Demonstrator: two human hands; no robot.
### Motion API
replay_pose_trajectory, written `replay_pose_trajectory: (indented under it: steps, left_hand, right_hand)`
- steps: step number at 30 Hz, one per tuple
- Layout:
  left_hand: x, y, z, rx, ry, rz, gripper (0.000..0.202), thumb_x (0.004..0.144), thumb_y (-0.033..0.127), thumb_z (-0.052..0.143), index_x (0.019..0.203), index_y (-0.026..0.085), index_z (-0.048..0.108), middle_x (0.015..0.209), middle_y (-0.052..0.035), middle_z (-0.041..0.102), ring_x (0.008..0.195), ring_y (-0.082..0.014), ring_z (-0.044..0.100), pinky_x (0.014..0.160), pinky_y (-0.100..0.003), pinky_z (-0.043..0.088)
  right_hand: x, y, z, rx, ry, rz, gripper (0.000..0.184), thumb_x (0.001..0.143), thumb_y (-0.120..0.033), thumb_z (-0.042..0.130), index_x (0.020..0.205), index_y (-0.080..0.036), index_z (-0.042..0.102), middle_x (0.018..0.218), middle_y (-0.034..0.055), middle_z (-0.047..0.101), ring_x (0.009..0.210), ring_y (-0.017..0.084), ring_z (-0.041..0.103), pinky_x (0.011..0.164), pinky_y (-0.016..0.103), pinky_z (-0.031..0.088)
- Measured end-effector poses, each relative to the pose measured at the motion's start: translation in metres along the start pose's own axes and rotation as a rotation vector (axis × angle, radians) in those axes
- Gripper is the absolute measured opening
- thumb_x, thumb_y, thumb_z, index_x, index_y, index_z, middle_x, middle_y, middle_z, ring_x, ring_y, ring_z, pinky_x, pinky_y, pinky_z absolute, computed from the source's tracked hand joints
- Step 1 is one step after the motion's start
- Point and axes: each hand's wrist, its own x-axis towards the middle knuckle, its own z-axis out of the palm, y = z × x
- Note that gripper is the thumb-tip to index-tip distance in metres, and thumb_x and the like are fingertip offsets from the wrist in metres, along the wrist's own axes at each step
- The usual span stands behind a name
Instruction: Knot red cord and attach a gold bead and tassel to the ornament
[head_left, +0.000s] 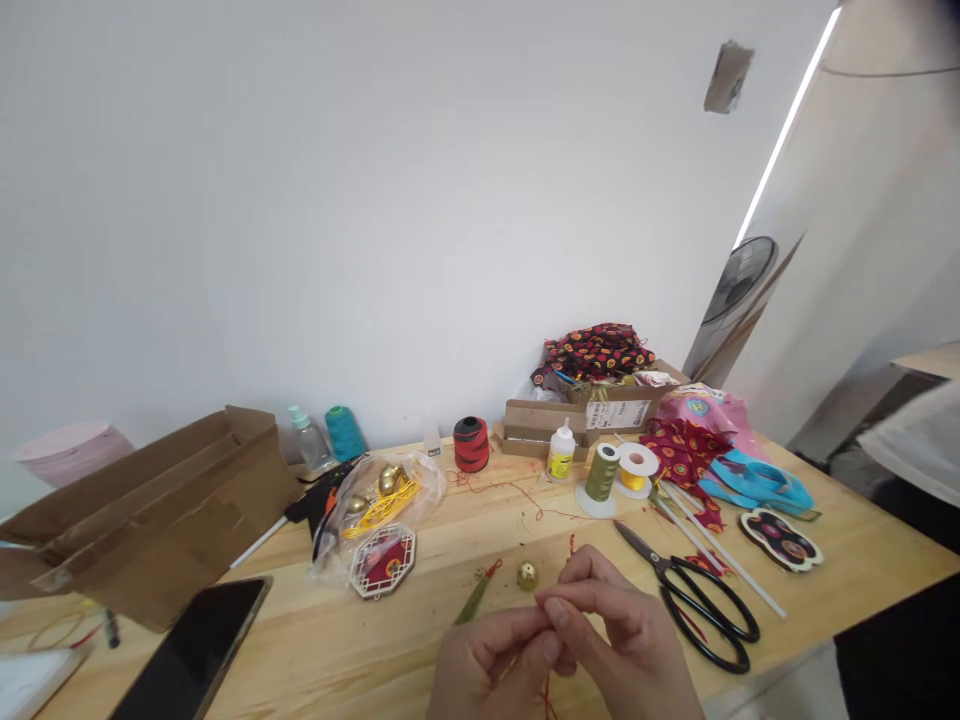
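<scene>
My left hand (pixel 495 660) and my right hand (pixel 619 635) meet at the front of the table, fingertips pinched together and touching. Thin red cord (pixel 547 695) shows beneath them, and a short red piece sticks out beyond the right fingers. The fingers close on this cord, though the exact spot they grip is hidden. Just past the hands sits a small gold bell-like bead (pixel 527 574). Left of it lies a green tassel (pixel 476 592) with a red loop at its top, partly behind my left hand.
Black-handled scissors (pixel 697 598) lie close on the right. Behind stand a glue bottle (pixel 561 452), a green thread spool (pixel 602 473) and a red-black thread cone (pixel 471 445). On the left are an octagonal ornament (pixel 383 562), a phone (pixel 196 645) and a cardboard box (pixel 172 520).
</scene>
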Motion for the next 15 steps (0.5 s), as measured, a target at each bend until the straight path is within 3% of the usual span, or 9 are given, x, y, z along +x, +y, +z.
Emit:
replay_pose_trajectory:
  steps: [3, 7, 15]
  left_hand:
    - [0.001, -0.003, 0.002, -0.174, -0.034, -0.082, 0.03, 0.058, 0.044, 0.068, 0.063, 0.015, 0.074, 0.048, -0.0025, 0.061, 0.048, -0.0113, 0.051, 0.05, -0.02, 0.04]
    - [0.001, -0.005, 0.004, -0.357, 0.027, -0.241, 0.031, 0.048, 0.042, 0.075, 0.06, 0.013, 0.071, 0.048, -0.0028, 0.062, 0.045, -0.0097, 0.053, 0.048, -0.019, 0.04]
    - [0.002, -0.005, 0.002, -0.434, -0.005, -0.245, 0.026, 0.051, 0.036, 0.076, 0.058, 0.011, 0.07, 0.049, -0.002, 0.061, 0.045, -0.0074, 0.051, 0.049, -0.018, 0.04]
  right_hand:
    - [0.001, 0.002, -0.002, 0.044, -0.026, 0.044, 0.016, 0.074, -0.031, 0.058, 0.069, -0.022, 0.071, 0.063, 0.0015, 0.051, 0.06, 0.014, 0.053, 0.055, 0.025, 0.045]
    - [0.002, 0.002, -0.008, -0.018, -0.042, 0.045, 0.02, 0.078, -0.032, 0.053, 0.074, -0.021, 0.069, 0.072, 0.0042, 0.058, 0.074, 0.017, 0.055, 0.066, 0.027, 0.045]
    - [0.002, -0.001, -0.013, -0.288, -0.099, -0.071, 0.012, 0.075, -0.023, 0.056, 0.074, -0.021, 0.068, 0.07, 0.0029, 0.058, 0.07, 0.016, 0.056, 0.066, 0.026, 0.044]
